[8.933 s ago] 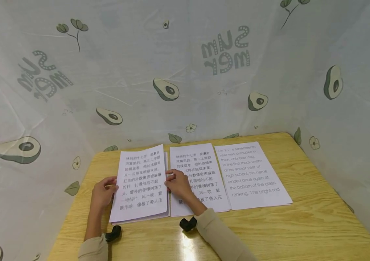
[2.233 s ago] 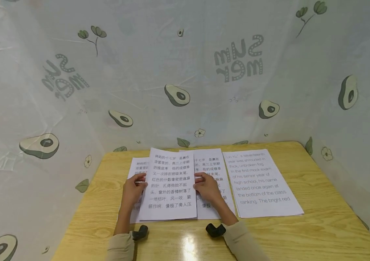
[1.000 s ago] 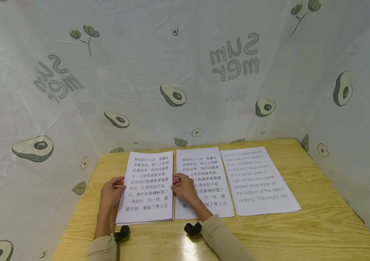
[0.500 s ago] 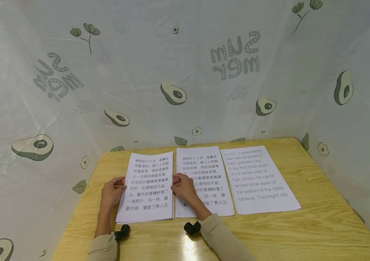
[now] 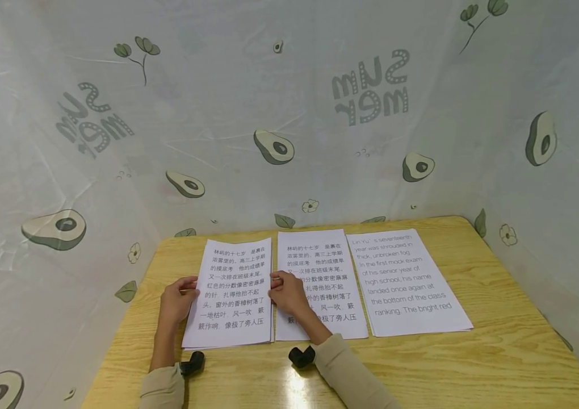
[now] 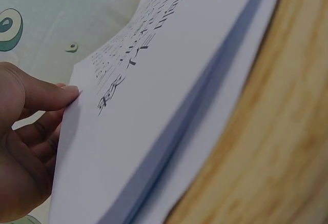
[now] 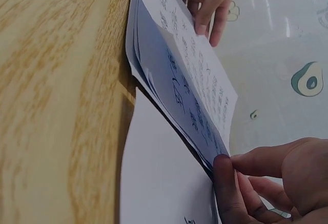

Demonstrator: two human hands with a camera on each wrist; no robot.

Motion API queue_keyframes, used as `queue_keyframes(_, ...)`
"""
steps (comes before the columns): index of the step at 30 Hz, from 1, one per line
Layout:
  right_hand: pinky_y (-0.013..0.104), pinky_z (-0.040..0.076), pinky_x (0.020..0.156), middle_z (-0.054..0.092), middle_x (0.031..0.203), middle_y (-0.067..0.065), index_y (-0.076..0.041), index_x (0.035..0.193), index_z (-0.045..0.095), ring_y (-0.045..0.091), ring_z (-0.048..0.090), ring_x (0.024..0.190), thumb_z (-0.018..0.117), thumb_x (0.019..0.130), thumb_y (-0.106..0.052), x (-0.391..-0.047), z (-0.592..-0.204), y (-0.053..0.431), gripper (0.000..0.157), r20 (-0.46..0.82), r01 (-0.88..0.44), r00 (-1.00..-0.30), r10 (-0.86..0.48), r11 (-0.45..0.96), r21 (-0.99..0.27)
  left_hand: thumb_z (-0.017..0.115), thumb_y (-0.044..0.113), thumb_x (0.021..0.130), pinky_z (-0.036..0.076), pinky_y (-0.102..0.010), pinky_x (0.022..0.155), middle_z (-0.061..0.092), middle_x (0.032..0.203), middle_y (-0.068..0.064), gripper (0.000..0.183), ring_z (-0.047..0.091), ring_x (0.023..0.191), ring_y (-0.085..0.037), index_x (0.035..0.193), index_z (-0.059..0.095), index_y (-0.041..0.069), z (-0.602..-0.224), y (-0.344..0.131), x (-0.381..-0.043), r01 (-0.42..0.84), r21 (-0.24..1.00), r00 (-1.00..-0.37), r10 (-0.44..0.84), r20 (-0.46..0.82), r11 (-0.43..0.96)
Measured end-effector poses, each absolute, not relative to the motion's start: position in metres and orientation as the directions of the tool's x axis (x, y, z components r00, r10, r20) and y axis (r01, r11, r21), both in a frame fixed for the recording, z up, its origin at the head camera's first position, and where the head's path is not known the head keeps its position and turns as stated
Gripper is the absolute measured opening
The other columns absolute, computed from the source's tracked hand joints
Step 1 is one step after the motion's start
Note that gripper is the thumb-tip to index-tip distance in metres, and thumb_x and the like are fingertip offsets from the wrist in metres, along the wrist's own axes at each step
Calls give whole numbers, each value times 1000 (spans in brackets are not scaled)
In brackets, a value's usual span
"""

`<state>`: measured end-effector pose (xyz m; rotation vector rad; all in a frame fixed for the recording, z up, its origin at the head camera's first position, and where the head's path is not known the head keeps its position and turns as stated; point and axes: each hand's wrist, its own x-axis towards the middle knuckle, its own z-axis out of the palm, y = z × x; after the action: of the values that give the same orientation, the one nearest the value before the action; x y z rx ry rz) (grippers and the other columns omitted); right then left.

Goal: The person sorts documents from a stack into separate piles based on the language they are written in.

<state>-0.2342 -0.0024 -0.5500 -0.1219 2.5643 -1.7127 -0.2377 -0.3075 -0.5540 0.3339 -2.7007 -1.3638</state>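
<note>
A sheet of paper (image 5: pixel 235 292) printed with Chinese characters lies over the left stack, its edges held at both sides. My left hand (image 5: pixel 176 301) pinches its left edge; in the left wrist view the thumb (image 6: pixel 56 97) presses on the sheet's face. At the right edge, my right hand (image 5: pixel 289 294) pinches it between thumb and fingers, close to the middle stack (image 5: pixel 325 267). The right wrist view shows the top sheet (image 7: pixel 205 75) bowed up, with a gap above the papers below (image 7: pixel 136 44). My right forearm partly covers the middle stack's text.
A third stack of paper (image 5: pixel 407 284), printed in English, lies on the right of the wooden table (image 5: pixel 504 346). A pale curtain (image 5: pixel 208 113) with avocado prints hangs behind and along both sides. Black wrist mounts (image 5: pixel 302 357) sit at my sleeves.
About two seconds ago both hands held a sheet raised between the left and middle stacks. They have since moved left, to the left stack. Over the last second they barely move.
</note>
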Motion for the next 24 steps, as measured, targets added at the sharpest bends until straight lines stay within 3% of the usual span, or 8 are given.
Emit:
queue_keyframes(10, 29, 61, 74, 76, 98, 11, 2, 123, 77, 19, 75, 86, 80, 93, -10, -229, -545, 3, 32, 81, -108, -993, -83, 414, -904, 67, 12, 105, 57, -23, 70, 69, 131, -27, 41, 71, 116, -45, 143, 65, -1, -541, -308, -228, -185, 797, -963, -266, -31, 575)
queue_keyframes(19, 27, 62, 64, 76, 102, 15, 3, 123, 75, 20, 77, 82, 77, 95, -9, -224, -541, 27, 31, 69, -94, -994, -81, 367, -926, 69, 16, 104, 54, -17, 69, 71, 129, -25, 42, 71, 107, -34, 143, 66, 0, -536, -294, -229, -151, 820, -969, -247, -12, 552)
queue_keyframes(24, 28, 62, 66, 77, 102, 12, 1, 123, 76, 18, 76, 84, 77, 95, -10, -224, -540, 51, 30, 74, -82, -997, -35, 389, -918, 69, 20, 104, 54, -19, 72, 72, 128, -22, 42, 70, 102, -30, 143, 67, 4, -533, -273, -233, -147, 835, -972, -235, -22, 530)
